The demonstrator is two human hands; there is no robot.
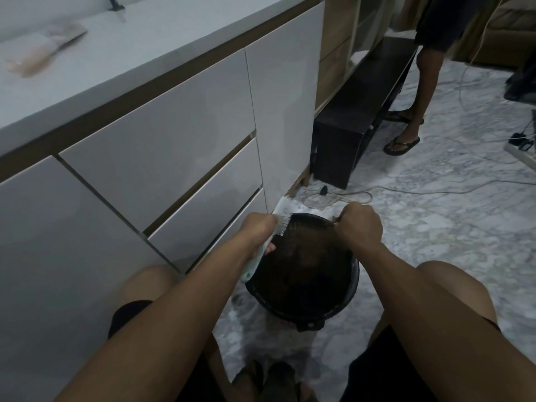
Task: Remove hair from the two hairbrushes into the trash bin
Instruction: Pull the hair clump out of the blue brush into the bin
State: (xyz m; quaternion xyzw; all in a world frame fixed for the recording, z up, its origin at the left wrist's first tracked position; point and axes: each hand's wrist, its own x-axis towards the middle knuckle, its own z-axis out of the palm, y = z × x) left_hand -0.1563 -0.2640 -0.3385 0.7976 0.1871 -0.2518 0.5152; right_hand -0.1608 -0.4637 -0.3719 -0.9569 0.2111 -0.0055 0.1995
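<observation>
The left hand (259, 232) held the brush (271, 232) over the bin (355, 281), the right hand (361, 224) pinched something thin — maybe hair — which could miss and fall on the floor (435, 227).

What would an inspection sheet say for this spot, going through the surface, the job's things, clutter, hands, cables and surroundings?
Surface: marble-look floor.
Job's things: pale green hairbrush over the black bin; second brush not seen.
Clutter: pale object on the countertop, blurred.
Hands: left hand grips the brush handle; right hand curled above the bin's far rim, seemingly pinching hair.
Cables: white cords trail across the floor.
Surroundings: white drawers, dark bench, another person's legs in sandals.
</observation>
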